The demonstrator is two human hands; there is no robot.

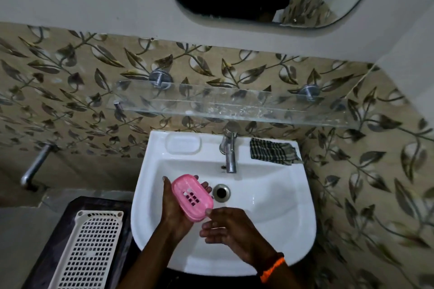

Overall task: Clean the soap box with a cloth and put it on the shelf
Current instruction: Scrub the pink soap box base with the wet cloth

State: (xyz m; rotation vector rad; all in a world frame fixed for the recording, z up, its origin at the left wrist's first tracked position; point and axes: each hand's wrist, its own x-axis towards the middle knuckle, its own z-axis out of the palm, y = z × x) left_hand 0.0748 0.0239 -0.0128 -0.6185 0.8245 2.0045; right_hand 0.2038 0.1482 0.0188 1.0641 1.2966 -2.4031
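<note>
Pink soap box (192, 197) over the left half of the white sink (277, 197), above the bowl, just left of the drain (220, 192). Held from beneath by the left hand (175, 213): thumb up along the far-left edge, fingertips curled round the right edge, so gripped across its width. Oval, glossy plastic, slotted in the middle, tilted with its near end toward the right hand (225, 230). Right hand just beside that near end, fingers loosely spread and slightly bent, thumb tip touching or almost touching the rim; cannot tell which. Orange band (272, 268) on the right wrist.

Open bowl to the right of the hands, smooth and bare up to the rounded rim. Chrome tap (230, 152) at the back centre, spout overhanging the bowl. Checked cloth (272, 151), folded and rumpled, on the back ledge right of the tap, well apart from both hands. Moulded soap recess (183, 144) left of the tap.

Clear glass shelf (234, 105) above the tap, on round metal brackets, streaked with pale residue, front edge jutting over the sink's back. Leaf-patterned tiles (70, 91) behind. Cream perforated tray (91, 248) close to the sink's left edge.
</note>
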